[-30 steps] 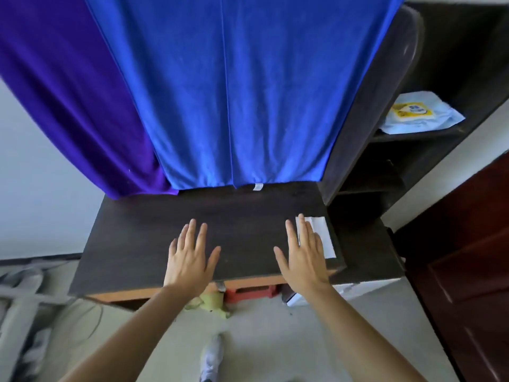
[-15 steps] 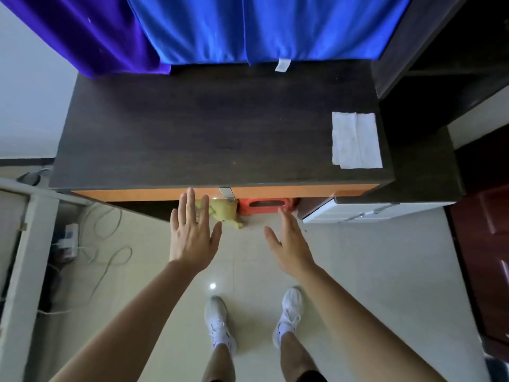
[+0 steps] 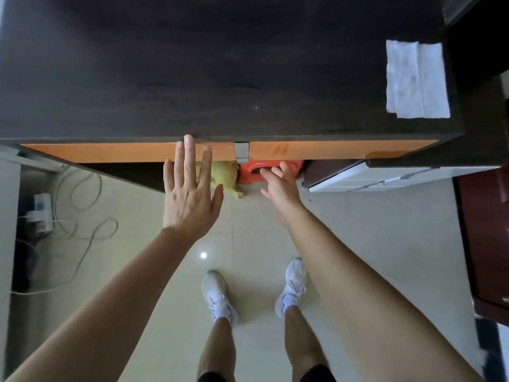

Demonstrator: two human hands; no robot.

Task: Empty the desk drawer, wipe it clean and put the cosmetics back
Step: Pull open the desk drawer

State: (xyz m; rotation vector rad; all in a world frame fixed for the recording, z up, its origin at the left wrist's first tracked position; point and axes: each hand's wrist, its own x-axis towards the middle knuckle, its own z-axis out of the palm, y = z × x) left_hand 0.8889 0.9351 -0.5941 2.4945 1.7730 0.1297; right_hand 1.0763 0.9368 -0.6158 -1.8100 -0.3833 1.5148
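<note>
reaching toward the orange drawer front (image 3: pixel 110 151) under the dark bench (image 3: pixel 192 64), left hand (image 3: pixel 190 194) and right hand (image 3: pixel 279 186) hover, each grip spread apart, empty; white wipe (image 3: pixel 416 78) lies on the bench's right end.

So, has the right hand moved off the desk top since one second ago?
Yes. The right hand has left the desk top, away from the white wipe, and now reaches under the orange front edge near the metal handle.
</note>
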